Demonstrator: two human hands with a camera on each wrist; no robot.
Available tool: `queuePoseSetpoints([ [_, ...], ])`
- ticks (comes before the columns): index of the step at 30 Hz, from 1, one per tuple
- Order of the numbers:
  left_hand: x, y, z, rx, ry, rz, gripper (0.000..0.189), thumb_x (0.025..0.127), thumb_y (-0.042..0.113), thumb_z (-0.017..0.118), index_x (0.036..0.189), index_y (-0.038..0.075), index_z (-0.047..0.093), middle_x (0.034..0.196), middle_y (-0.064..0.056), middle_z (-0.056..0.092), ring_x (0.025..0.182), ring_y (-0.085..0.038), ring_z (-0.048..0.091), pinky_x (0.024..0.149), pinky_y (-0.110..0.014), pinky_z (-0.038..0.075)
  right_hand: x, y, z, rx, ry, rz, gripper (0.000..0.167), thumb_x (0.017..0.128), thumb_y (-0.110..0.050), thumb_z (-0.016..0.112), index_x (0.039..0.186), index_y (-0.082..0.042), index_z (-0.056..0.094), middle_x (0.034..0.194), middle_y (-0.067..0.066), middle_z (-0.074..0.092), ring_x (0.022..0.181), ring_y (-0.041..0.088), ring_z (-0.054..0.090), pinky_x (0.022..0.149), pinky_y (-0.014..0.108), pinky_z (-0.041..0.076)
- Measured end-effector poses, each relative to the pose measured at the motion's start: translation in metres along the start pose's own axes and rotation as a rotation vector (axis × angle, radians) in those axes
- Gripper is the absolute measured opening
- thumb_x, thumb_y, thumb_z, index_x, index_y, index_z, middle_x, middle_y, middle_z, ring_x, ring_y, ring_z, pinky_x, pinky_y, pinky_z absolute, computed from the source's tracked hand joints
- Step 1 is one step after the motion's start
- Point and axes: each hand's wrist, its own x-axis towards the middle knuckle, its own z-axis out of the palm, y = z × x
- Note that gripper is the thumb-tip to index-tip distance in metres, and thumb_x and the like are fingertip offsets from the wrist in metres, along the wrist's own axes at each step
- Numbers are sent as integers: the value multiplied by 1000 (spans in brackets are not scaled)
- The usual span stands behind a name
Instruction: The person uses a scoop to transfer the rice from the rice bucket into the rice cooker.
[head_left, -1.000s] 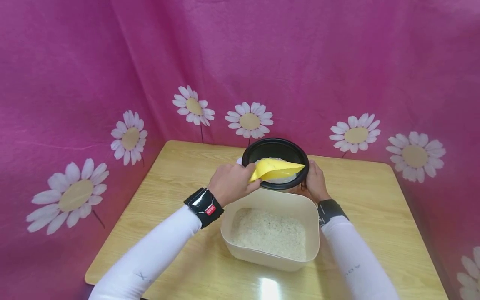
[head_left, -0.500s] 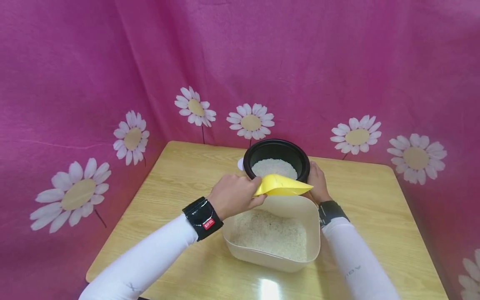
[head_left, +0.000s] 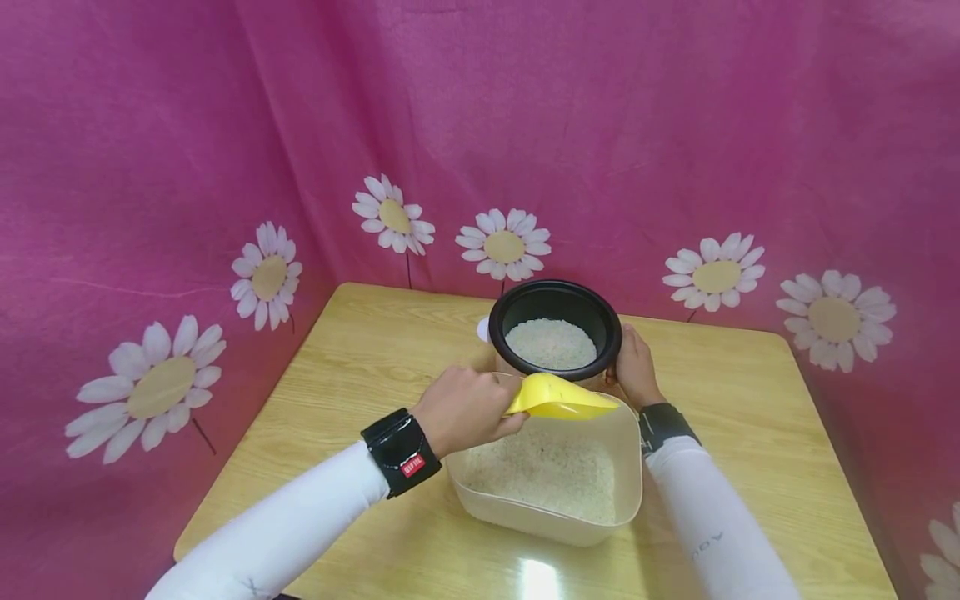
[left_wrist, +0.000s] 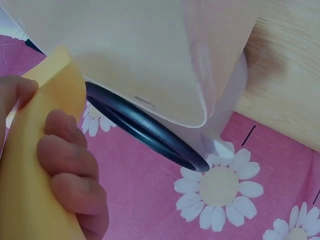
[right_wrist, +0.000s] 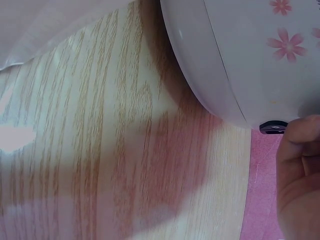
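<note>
My left hand grips the handle of a yellow scoop, its fingers curled round it in the left wrist view. The scoop is over the back part of a cream bin that holds rice. Behind the bin stands a rice cooker with pink flowers on its pale side. Its black pot rim is uncovered, and white rice lies inside. My right hand holds the cooker at its right side, with bent fingers against it in the right wrist view.
All this stands on a light wooden table. A pink curtain printed with daisies hangs behind the table and along both sides. A pale round part sticks out at the cooker's left.
The scoop has moved from over the cooker's pot back toward me, over the bin, leaving the rice in the pot in view. My right hand stays at the cooker's side.
</note>
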Motion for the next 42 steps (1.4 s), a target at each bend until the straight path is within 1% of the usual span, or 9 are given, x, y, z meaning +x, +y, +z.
queuePoseSetpoints([
  [3, -2, 0, 1, -5, -17, 3, 33, 97, 48, 68, 105, 16, 73, 86, 5, 75, 56, -8, 52, 58, -20, 48, 7, 11, 0, -11, 13, -23, 42, 112, -53, 17, 100, -24, 46, 60, -8, 47, 49, 10, 47, 51, 28, 49],
  [9, -5, -1, 2, 28, -72, -8, 32, 96, 46, 70, 104, 15, 74, 81, 4, 73, 56, -9, 50, 56, -21, 47, 11, 17, 0, -12, 28, -44, 45, 110, -58, 17, 100, -25, 46, 60, -9, 46, 49, 9, 47, 50, 27, 48],
  [12, -5, -2, 4, 77, -103, -27, 33, 96, 47, 71, 103, 15, 75, 77, 4, 70, 54, -10, 49, 53, -22, 45, 8, 11, -1, 0, 21, -18, 43, 111, -54, 17, 99, -24, 46, 60, -9, 46, 49, 9, 47, 51, 27, 48],
  [19, -6, 3, 9, 214, -126, -73, 23, 92, 39, 77, 93, 17, 77, 72, 5, 73, 54, -12, 57, 52, -29, 54, -6, -12, -1, 55, 4, 16, 35, 115, -36, 20, 96, -20, 46, 58, -7, 46, 50, 12, 47, 51, 30, 48],
  [25, -5, 15, 17, 350, -142, -71, 9, 90, 22, 78, 81, 21, 78, 66, 8, 69, 53, -8, 56, 50, -27, 53, 1, -3, 2, 58, 15, 10, 38, 114, -43, 20, 95, -22, 45, 58, -9, 45, 50, 10, 46, 51, 27, 46],
  [29, 2, 23, 20, 415, -240, -108, 11, 92, 24, 75, 82, 24, 79, 66, 10, 66, 53, -8, 49, 51, -26, 52, 7, 10, 4, 45, 43, -17, 43, 112, -51, 20, 94, -22, 45, 56, -11, 44, 49, 8, 45, 50, 26, 45],
  [33, 7, 31, 25, 449, -334, -142, 15, 94, 21, 71, 82, 25, 78, 66, 11, 64, 53, -10, 43, 51, -26, 50, 8, 12, 7, 44, 49, -26, 45, 111, -54, 20, 93, -21, 45, 55, -11, 43, 48, 8, 44, 49, 26, 44],
  [37, 10, 37, 29, 476, -369, -170, 15, 93, 20, 71, 82, 25, 79, 67, 11, 66, 54, -10, 48, 52, -28, 51, 2, 0, 8, 59, 21, -4, 43, 113, -46, 20, 92, -19, 45, 54, -9, 44, 47, 11, 45, 50, 28, 45],
  [42, 11, 44, 33, 521, -408, -163, 13, 92, 20, 73, 85, 27, 80, 70, 11, 69, 56, -9, 55, 53, -29, 51, -11, -21, 7, 52, 0, -18, 40, 115, -37, 21, 90, -16, 45, 54, -8, 45, 48, 13, 47, 51, 32, 48],
])
